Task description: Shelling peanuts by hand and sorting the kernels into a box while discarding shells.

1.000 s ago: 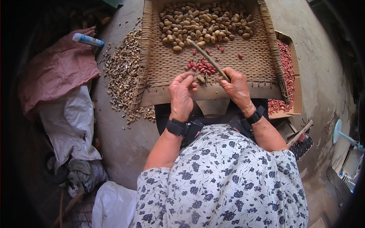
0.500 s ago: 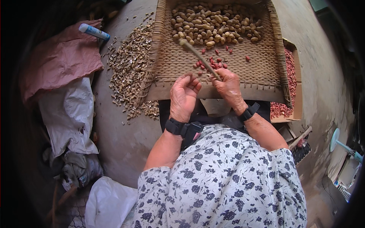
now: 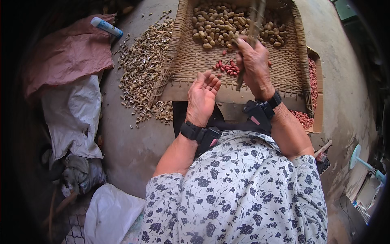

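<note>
Left hand [image 3: 204,97]: loosely open near kernels [image 3: 228,68]
Right hand [image 3: 256,68]: wrapped round stick [image 3: 240,80], by the pods
Pods [image 3: 221,27]: heaped at tray's [image 3: 189,67] far end
Shelling: prob at the pod-fetching bit, next calls for picking one off the heap

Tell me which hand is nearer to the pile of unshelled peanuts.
Right. The right hand is by the near edge of the unshelled peanuts; the left hand is farther back, at the near edge of the woven tray.
</note>
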`<state>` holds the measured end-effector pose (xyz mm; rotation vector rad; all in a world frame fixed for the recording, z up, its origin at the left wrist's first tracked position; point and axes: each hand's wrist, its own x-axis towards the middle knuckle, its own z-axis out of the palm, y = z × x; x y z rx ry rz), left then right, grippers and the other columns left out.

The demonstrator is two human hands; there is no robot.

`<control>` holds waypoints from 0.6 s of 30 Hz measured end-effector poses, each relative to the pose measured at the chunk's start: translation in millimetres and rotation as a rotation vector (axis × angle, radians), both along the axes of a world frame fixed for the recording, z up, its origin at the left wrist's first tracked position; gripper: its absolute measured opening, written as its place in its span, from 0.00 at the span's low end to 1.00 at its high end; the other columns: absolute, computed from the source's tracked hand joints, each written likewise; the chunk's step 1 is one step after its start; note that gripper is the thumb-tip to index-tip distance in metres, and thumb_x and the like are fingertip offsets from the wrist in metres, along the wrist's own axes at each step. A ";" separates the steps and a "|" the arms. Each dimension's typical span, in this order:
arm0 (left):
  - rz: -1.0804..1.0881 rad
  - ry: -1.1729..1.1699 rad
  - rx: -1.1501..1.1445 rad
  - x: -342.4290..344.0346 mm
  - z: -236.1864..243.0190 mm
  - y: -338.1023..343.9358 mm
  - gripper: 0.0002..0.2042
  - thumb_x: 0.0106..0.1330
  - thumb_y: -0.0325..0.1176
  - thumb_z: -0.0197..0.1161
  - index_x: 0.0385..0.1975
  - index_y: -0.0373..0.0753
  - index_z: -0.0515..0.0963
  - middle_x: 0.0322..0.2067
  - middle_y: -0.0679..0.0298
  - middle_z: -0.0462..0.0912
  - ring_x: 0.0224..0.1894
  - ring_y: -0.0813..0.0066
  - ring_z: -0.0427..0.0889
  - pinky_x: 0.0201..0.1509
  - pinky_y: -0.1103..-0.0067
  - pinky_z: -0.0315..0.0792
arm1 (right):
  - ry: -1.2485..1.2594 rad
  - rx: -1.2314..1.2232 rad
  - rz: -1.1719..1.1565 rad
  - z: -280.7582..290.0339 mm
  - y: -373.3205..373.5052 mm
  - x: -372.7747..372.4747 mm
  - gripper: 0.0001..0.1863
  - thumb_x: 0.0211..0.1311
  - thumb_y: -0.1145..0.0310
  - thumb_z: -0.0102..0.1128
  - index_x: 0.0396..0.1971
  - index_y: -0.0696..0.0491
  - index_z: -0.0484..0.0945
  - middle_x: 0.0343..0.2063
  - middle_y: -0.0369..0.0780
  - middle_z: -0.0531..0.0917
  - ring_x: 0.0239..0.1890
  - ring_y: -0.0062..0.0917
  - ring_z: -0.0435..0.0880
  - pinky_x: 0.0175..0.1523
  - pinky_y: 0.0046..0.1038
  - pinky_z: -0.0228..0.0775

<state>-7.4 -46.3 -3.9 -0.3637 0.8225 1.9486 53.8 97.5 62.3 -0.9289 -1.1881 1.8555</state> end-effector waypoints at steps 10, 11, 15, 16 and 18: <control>0.109 0.208 0.119 -29.4 81.9 -69.8 0.14 0.64 0.41 0.59 0.34 0.32 0.77 0.35 0.58 0.81 0.38 0.69 0.80 0.50 0.73 0.75 | -0.027 0.082 0.235 24.4 -22.2 -4.4 0.10 0.63 0.69 0.56 0.40 0.57 0.76 0.25 0.33 0.78 0.13 0.08 0.68 0.15 0.11 0.57; 0.213 0.227 0.071 -37.7 79.4 -89.7 0.14 0.64 0.41 0.59 0.31 0.33 0.78 0.34 0.58 0.81 0.36 0.70 0.80 0.47 0.75 0.77 | -0.042 0.070 0.219 13.4 -24.3 0.4 0.11 0.63 0.67 0.57 0.42 0.56 0.76 0.25 0.33 0.79 0.13 0.07 0.64 0.14 0.11 0.51; 0.559 0.291 -0.287 -57.3 2.0 -170.7 0.15 0.68 0.42 0.54 0.30 0.34 0.75 0.26 0.64 0.77 0.30 0.74 0.77 0.39 0.78 0.75 | -0.091 0.028 0.207 -5.0 -33.1 13.0 0.11 0.63 0.68 0.57 0.43 0.55 0.75 0.23 0.32 0.78 0.14 0.07 0.66 0.15 0.11 0.53; 0.572 0.276 -0.388 -56.8 -38.1 -197.2 0.16 0.69 0.43 0.53 0.29 0.35 0.74 0.23 0.65 0.75 0.27 0.74 0.75 0.37 0.78 0.74 | -0.086 -0.004 0.194 -8.9 -37.7 11.1 0.11 0.63 0.68 0.57 0.43 0.55 0.75 0.23 0.32 0.77 0.14 0.07 0.66 0.15 0.11 0.53; 0.475 0.062 -0.453 -35.3 -128.3 -252.5 0.15 0.70 0.41 0.49 0.33 0.32 0.73 0.29 0.59 0.77 0.32 0.68 0.77 0.38 0.73 0.73 | -0.084 0.010 0.212 -19.8 -42.1 12.8 0.11 0.63 0.67 0.57 0.43 0.55 0.75 0.22 0.31 0.77 0.15 0.08 0.67 0.16 0.10 0.54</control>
